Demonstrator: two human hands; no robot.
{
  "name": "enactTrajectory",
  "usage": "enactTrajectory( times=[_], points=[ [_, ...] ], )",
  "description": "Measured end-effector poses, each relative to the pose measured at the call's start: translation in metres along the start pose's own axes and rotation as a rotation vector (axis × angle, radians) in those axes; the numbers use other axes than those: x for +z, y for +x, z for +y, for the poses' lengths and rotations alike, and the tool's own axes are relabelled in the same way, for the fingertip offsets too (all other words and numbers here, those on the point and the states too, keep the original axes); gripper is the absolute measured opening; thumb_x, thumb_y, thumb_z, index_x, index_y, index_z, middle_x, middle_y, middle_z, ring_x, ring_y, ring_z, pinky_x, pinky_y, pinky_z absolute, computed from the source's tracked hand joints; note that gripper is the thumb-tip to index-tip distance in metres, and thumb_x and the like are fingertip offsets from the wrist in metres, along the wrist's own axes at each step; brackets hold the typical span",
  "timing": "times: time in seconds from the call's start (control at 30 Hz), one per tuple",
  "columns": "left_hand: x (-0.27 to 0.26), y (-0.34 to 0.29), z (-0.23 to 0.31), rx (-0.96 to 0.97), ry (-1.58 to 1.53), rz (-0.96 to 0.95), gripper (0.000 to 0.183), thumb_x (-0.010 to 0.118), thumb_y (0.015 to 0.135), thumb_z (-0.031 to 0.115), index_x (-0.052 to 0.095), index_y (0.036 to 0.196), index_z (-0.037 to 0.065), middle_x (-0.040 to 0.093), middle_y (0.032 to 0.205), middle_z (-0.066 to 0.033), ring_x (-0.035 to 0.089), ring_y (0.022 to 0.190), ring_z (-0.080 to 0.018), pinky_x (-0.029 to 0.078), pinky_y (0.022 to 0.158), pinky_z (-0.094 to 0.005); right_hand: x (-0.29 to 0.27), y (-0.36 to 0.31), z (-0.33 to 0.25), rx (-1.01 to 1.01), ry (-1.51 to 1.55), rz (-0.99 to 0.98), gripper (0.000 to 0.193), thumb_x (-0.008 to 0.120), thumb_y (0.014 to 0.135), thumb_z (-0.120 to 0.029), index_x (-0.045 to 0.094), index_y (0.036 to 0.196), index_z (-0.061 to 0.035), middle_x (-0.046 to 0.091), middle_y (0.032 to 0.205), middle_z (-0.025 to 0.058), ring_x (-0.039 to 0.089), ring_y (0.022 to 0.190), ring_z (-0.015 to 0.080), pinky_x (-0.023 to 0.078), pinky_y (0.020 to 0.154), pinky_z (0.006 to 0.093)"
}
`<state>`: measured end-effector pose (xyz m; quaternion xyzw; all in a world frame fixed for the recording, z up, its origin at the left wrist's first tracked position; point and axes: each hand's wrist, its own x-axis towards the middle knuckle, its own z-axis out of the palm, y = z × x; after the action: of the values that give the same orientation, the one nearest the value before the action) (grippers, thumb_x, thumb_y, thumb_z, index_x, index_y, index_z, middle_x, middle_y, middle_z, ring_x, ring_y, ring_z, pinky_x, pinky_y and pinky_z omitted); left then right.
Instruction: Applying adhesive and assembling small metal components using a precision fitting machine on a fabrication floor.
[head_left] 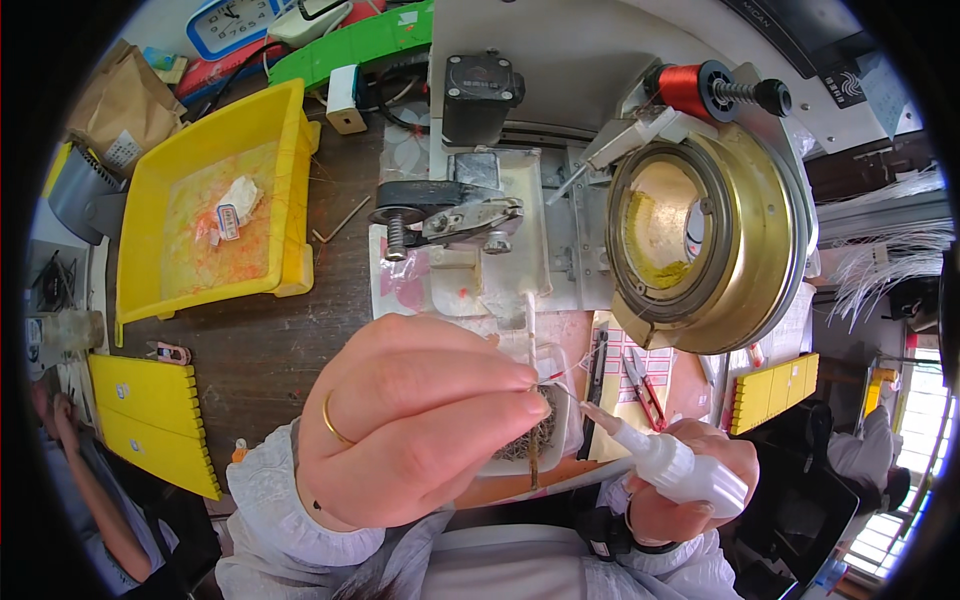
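Note:
My left hand [425, 420] is closed in a pinch, thumb and forefinger together, with a gold ring on one finger. A very fine strand with a small red bit shows at its fingertips; what exactly is pinched is too small to name. My right hand [735, 452] is wrapped round a white squeeze bottle [690, 475], tilted so that its narrow tip points up and left at the left fingertips. Under the hands are a white tray [570, 432] with small dark bits and a thin pale stick [533, 455] across it, partly hidden by my left hand.
A brass drum [765, 225] and a red thread spool [690, 92] stand at the right, a clamp [465, 215] ahead. Red-handled scissors [648, 395] lie right of the tray. Leftward are a yellow bin [290, 190], a hex key [342, 220] and a yellow notched board [150, 405]. Another person's arm [100, 490] shows far left.

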<state>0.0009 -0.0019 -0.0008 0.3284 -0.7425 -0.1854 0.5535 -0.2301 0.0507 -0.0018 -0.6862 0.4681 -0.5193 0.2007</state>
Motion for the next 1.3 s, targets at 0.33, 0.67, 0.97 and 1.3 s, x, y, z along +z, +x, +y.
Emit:
enactTrajectory(
  times=[0.33, 0.67, 0.97, 1.3],
  points=[
    [0.001, 0.000, 0.001, 0.007, 0.029, -0.015, 0.025, 0.071, 0.073, -0.009, 0.061, 0.092, 0.004, 0.064, 0.090, -0.0104, 0.062, 0.073, -0.0236, 0.049, 0.064, -0.0305, -0.005, -0.008, 0.002, 0.007, 0.091, 0.044, 0.048, 0.054, 0.095, -0.046, 0.047, 0.095, 0.0017, 0.057, 0.060, 0.0111, 0.058, 0.045, 0.0156, 0.046, 0.043, 0.0237],
    [0.011, -0.005, -0.008, -0.012, 0.065, 0.102, 0.021, 0.068, 0.075, -0.011, 0.061, 0.091, 0.000, 0.065, 0.084, -0.0128, 0.062, 0.074, -0.0259, 0.050, 0.069, -0.0342, -0.064, -0.045, 0.048, 0.241, -0.306, 0.089, 0.033, 0.070, 0.075, 0.007, 0.053, 0.102, 0.0022, 0.066, 0.106, 0.0192, 0.065, 0.096, 0.0210, 0.051, 0.083, 0.0306],
    [0.015, -0.011, -0.014, -0.025, 0.045, 0.097, 0.020, 0.064, 0.077, -0.015, 0.060, 0.094, -0.004, 0.062, 0.090, -0.0123, 0.059, 0.083, -0.0250, 0.049, 0.077, -0.0338, -0.090, -0.067, 0.076, 0.299, -0.641, 0.062, 0.035, 0.072, 0.076, 0.001, 0.063, 0.110, -0.0002, 0.063, 0.115, 0.0171, 0.060, 0.107, 0.0272, 0.045, 0.095, 0.0351],
    [0.016, -0.017, -0.031, 0.000, 0.153, 0.109, 0.021, 0.065, 0.076, -0.019, 0.061, 0.091, -0.005, 0.061, 0.090, -0.0106, 0.057, 0.086, -0.0225, 0.048, 0.078, -0.0318, -0.156, -0.096, 0.056, 0.135, -0.655, 0.355, 0.028, 0.066, 0.077, 0.008, 0.067, 0.104, 0.0000, 0.066, 0.097, 0.0125, 0.065, 0.075, 0.0177, 0.051, 0.071, 0.0281]
  ],
)
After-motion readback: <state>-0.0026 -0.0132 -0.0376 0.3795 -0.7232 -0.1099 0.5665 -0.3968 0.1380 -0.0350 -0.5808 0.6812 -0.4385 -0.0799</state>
